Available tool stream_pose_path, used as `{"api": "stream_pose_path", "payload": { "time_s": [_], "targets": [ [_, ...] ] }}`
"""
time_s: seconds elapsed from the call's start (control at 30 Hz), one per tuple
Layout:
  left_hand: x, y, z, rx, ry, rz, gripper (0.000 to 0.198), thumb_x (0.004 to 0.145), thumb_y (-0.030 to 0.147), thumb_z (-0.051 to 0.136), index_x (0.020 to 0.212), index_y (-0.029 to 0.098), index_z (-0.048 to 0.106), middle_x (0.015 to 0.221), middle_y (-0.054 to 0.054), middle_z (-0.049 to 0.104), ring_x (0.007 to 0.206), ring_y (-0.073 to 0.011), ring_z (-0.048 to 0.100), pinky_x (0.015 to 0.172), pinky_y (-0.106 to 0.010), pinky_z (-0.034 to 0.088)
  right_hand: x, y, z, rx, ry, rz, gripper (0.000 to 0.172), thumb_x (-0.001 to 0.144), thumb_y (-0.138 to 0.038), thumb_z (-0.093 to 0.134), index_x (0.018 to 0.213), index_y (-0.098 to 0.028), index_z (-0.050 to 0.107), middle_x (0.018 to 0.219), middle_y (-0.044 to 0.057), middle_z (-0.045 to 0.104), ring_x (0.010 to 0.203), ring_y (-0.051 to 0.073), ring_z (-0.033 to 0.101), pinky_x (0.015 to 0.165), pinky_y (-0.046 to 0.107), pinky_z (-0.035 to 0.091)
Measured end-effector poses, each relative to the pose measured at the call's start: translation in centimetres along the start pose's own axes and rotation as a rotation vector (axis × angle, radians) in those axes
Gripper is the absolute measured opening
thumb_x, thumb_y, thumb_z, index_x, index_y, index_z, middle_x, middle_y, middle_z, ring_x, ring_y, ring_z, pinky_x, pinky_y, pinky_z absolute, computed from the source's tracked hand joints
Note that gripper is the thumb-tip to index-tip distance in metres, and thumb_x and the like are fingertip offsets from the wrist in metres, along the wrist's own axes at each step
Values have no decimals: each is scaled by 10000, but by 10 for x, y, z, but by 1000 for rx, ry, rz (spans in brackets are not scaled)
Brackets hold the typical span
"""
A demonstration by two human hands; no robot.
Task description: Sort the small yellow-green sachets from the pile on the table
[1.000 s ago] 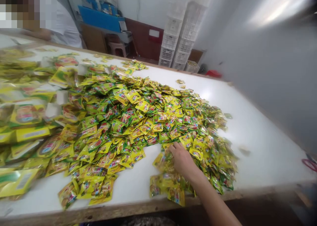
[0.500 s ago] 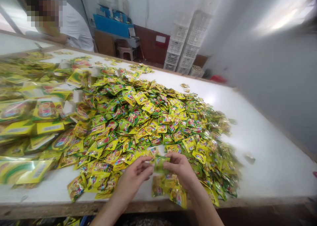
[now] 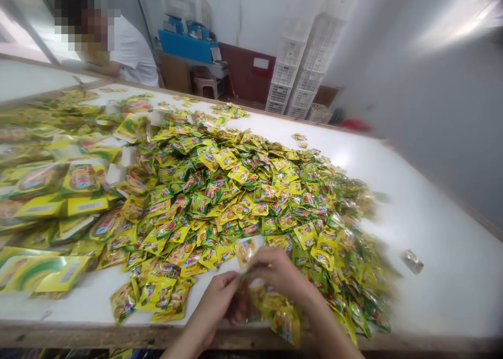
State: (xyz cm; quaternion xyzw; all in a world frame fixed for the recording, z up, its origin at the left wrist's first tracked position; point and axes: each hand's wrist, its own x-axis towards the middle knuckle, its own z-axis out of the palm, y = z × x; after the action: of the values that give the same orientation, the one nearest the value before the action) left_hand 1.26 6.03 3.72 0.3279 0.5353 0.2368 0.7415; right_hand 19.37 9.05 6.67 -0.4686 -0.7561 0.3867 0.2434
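My left hand (image 3: 222,298) is closed near the table's front edge, its thumb and fingers around a small green-yellow sachet (image 3: 245,285) mostly hidden by the hands. Reaching over from the right, my right hand (image 3: 277,272) has its fingertips pinched at the same sachet, touching the left hand. Under the right hand lie a few yellow sachets (image 3: 286,323), partly covered by its wrist. One pale-fronted sachet (image 3: 244,251) rests just beyond the fingers. Ahead spreads a large heap of yellow and green sachets (image 3: 236,191) with fruit pictures.
Yellow printed boxes (image 3: 84,178) are piled at left, with a flat yellow carton (image 3: 43,270) nearer. A lone silvery sachet (image 3: 412,262) lies right on the white table (image 3: 444,291). Stacked white crates (image 3: 291,76) stand behind. A person in white (image 3: 135,50) sits far left.
My right hand has moved left to meet my left hand, bringing the green sachet over. The left hand has closed around it. The whole view has shifted slightly.
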Motion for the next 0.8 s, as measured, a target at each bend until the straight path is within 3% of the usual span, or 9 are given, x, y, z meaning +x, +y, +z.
{"api": "stream_pose_path", "payload": {
  "time_s": [0.13, 0.23, 0.3, 0.4, 0.57, 0.7, 0.8],
  "targets": [
    [-12, 15, -32, 116, 19, 73, 410, 738, 561, 679, 781, 156, 631, 492, 6, 636, 360, -112, 546, 360, -172, 336, 52, 16, -8, -245, -119, 27, 124, 762, -113, 706, 813, -218, 748, 816, 5, 683, 842, 173, 624, 732, 222, 430],
    [-32, 24, -78, 249, 1, 130, 386, 783, 532, 654, 818, 148, 652, 562, -4, 660, 431, -120, 589, 408, -182, 388, 71, 24, -3, -327, -164, 55, 160, 750, -100, 690, 876, -195, 714, 842, 22, 676, 805, 171, 610, 697, 223, 411],
    [-48, 29, -113, 344, 51, 184, 371, 807, 518, 633, 837, 150, 669, 605, -10, 673, 503, -137, 622, 457, -198, 434, 72, 23, 4, -383, -188, 64, 168, 751, -62, 639, 870, -172, 681, 839, 39, 658, 785, 177, 598, 680, 232, 404],
    [-71, 40, -164, 525, 253, 311, 357, 812, 499, 618, 832, 154, 704, 623, -18, 682, 548, -167, 638, 511, -240, 488, 65, 19, 15, -443, -184, 38, 195, 736, 7, 545, 804, -148, 641, 874, 87, 629, 862, 221, 578, 733, 275, 411],
    [-93, 78, -237, 691, 763, 496, 292, 805, 454, 610, 861, 187, 714, 770, -41, 727, 731, -220, 663, 661, -289, 504, 44, 31, 32, -515, -86, -36, 293, 761, 29, 454, 848, -205, 607, 1021, 99, 590, 975, 253, 535, 787, 323, 418],
    [-86, 118, -276, 765, 1121, 591, 231, 804, 399, 625, 863, 189, 703, 928, -65, 729, 900, -259, 643, 825, -349, 470, 35, 41, 37, -485, -73, -32, 311, 782, 36, 406, 864, -209, 578, 956, 73, 583, 903, 241, 538, 784, 341, 423],
    [-66, 151, -296, 753, 1294, 596, 298, 861, 406, 604, 987, 143, 663, 990, -83, 697, 914, -250, 638, 833, -397, 484, 41, 38, 35, -456, -66, -109, 299, 802, 29, 401, 873, -203, 576, 1026, 83, 571, 979, 249, 523, 825, 360, 416]
  ]
}}
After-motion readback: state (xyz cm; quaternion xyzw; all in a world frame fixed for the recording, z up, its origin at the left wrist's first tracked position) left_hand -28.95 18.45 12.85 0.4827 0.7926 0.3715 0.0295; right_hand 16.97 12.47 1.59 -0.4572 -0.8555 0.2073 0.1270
